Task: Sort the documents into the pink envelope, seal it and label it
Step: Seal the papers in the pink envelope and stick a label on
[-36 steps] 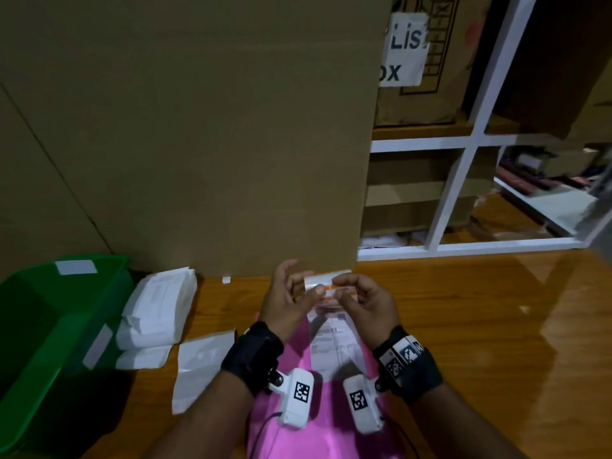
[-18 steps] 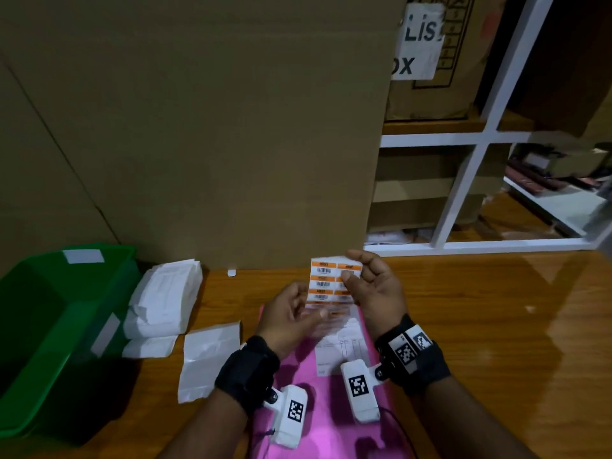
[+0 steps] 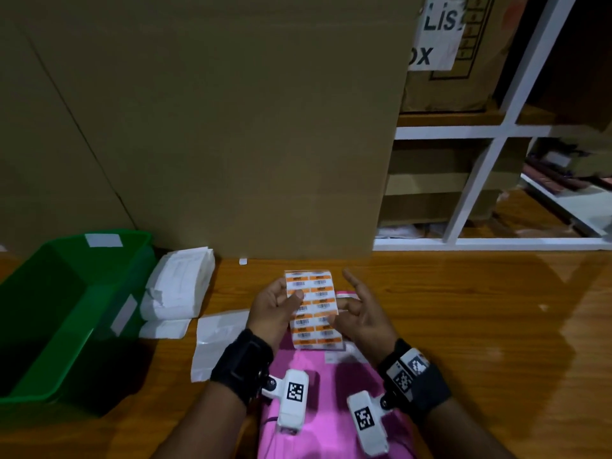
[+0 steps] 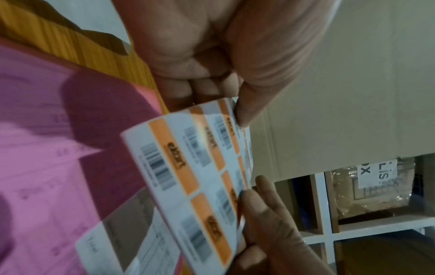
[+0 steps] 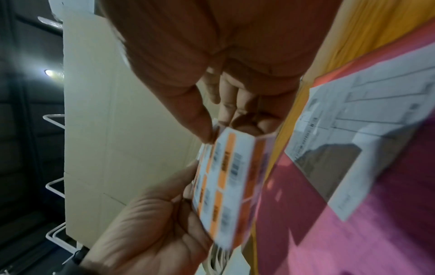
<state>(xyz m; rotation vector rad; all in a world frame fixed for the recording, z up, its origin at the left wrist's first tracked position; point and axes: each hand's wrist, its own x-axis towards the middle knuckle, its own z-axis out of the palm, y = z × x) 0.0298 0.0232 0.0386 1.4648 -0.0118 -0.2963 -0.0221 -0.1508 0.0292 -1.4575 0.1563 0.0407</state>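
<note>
The left hand pinches a label sheet above the pink envelope; the right hand, fingers loosely spread, seems to touch the sheet's edge.

The bench was varnished wood, glossy enough to mirror the white shelf frame. The label sheet was slick paper with a slight sheen, printed orange and white. The pink envelope looked like smooth, faintly shiny plastic film. The bin was glossy green plastic. The big box was matt brown cardboard. The wrist straps were matt black cloth.
</note>
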